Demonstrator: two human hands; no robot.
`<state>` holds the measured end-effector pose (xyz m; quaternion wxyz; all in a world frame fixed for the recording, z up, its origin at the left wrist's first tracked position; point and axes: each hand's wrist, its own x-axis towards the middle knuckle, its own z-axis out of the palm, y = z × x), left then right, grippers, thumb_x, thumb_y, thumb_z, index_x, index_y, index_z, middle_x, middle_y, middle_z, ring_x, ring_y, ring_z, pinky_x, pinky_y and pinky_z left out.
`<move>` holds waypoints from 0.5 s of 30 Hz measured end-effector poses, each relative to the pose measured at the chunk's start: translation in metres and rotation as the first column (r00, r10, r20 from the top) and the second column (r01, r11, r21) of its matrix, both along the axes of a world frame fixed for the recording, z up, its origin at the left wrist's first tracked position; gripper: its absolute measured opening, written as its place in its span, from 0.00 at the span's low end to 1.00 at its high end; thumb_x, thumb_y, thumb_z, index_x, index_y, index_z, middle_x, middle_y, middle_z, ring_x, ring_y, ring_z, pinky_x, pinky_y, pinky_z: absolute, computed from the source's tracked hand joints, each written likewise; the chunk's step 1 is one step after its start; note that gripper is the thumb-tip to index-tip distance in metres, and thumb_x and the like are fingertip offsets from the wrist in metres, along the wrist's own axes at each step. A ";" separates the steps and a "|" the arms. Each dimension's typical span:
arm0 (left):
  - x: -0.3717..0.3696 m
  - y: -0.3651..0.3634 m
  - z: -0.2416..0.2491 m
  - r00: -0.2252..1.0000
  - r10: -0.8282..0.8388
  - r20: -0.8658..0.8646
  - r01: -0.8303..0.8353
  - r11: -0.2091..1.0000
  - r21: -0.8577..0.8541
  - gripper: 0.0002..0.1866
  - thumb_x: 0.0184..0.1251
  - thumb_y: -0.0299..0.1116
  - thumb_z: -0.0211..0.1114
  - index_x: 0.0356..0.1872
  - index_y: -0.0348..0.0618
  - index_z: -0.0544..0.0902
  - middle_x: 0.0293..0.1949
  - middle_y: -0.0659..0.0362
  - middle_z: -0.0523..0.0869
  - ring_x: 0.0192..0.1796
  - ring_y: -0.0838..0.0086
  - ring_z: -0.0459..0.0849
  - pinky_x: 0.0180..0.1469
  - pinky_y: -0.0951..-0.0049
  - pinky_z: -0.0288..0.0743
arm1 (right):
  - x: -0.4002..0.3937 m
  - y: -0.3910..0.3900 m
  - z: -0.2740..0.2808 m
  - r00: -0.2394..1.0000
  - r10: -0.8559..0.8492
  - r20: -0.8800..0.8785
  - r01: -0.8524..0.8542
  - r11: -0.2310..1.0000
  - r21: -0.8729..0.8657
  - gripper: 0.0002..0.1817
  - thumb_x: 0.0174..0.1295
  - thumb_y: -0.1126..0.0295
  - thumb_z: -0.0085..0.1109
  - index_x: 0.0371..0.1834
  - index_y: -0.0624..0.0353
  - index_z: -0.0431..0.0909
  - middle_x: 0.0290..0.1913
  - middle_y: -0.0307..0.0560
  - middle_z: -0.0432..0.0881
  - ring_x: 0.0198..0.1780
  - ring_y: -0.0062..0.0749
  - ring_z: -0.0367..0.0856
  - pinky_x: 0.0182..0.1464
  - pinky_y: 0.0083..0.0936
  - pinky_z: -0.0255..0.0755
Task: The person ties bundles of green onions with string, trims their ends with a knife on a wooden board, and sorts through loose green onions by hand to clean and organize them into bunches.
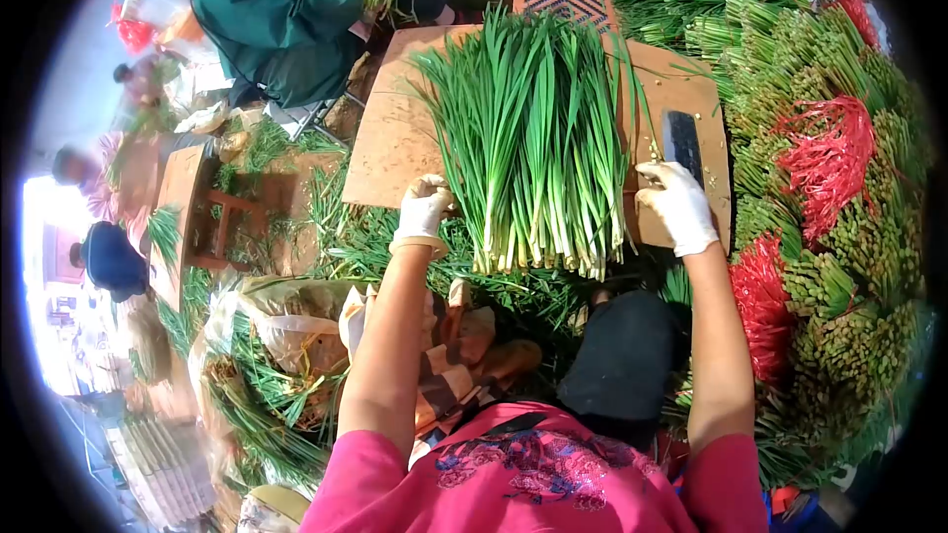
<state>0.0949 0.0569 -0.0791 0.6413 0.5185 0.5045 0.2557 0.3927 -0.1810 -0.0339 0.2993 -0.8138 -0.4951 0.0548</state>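
Observation:
A broad heap of garlic chives (pixel 538 128) lies across a brown wooden board (pixel 390 109), its pale stem ends toward me and overhanging the near edge. My left hand (pixel 425 209), in a white glove, is at the heap's left side by the board's near edge. Its fingers are curled in, and whatever they may hold is hidden. On the other side my right hand (pixel 679 207), also gloved in white, is over the board. Its thumb and forefinger are apart, with no object visible between them. Just beyond it lies a dark rectangular block (pixel 681 143).
Bundled green stalks (pixel 859 266) are piled high at the right, with red plastic ties (pixel 829 153) among them. Across the board sits a person in a dark green jacket (pixel 281 15), holding greens. A plastic bag (pixel 286 321) and loose leaves lie at the lower left.

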 end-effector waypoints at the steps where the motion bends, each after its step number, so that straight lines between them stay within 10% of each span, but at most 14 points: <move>1: 0.000 0.001 -0.005 1.000 -0.009 0.027 0.008 1.000 0.026 0.12 0.54 0.23 0.61 0.39 0.49 0.76 0.29 0.68 0.78 0.28 0.83 0.77 0.30 0.83 0.70 | -0.006 0.005 0.000 0.990 0.003 0.142 0.012 0.994 -0.108 0.21 0.46 0.66 0.68 0.47 0.53 0.81 0.44 0.47 0.80 0.50 0.40 0.77 0.54 0.33 0.70; 4: -0.002 0.006 -0.011 0.998 -0.026 0.059 0.019 0.993 0.116 0.11 0.54 0.20 0.60 0.39 0.44 0.76 0.29 0.65 0.79 0.29 0.81 0.78 0.33 0.82 0.72 | 0.000 0.012 -0.022 0.908 0.186 0.377 -0.078 0.956 -0.283 0.13 0.49 0.66 0.65 0.40 0.53 0.81 0.37 0.46 0.80 0.42 0.42 0.80 0.46 0.35 0.74; 7: -0.011 0.016 -0.030 0.993 -0.055 0.107 0.035 0.984 0.175 0.11 0.55 0.18 0.59 0.39 0.41 0.76 0.31 0.62 0.81 0.32 0.80 0.77 0.35 0.81 0.71 | 0.000 0.015 -0.037 0.964 0.072 0.258 -0.049 0.994 -0.096 0.07 0.53 0.69 0.61 0.35 0.54 0.80 0.32 0.47 0.81 0.33 0.42 0.80 0.36 0.34 0.74; 10: -0.005 0.007 -0.013 0.999 -0.006 0.054 -0.001 0.992 0.122 0.12 0.54 0.22 0.61 0.40 0.44 0.77 0.30 0.66 0.80 0.29 0.82 0.78 0.29 0.83 0.70 | -0.010 0.014 -0.029 0.944 -0.091 -0.318 0.069 0.994 -0.080 0.06 0.56 0.74 0.57 0.36 0.56 0.80 0.28 0.45 0.81 0.26 0.35 0.79 0.29 0.29 0.71; 15: 0.001 0.003 -0.010 0.997 0.027 0.074 -0.032 0.998 0.057 0.12 0.56 0.24 0.62 0.42 0.45 0.77 0.29 0.69 0.78 0.29 0.85 0.76 0.29 0.85 0.68 | -0.008 0.014 -0.026 0.327 -0.106 -0.939 0.236 0.971 -0.027 0.12 0.61 0.79 0.54 0.47 0.63 0.77 0.32 0.44 0.81 0.31 0.25 0.79 0.30 0.15 0.69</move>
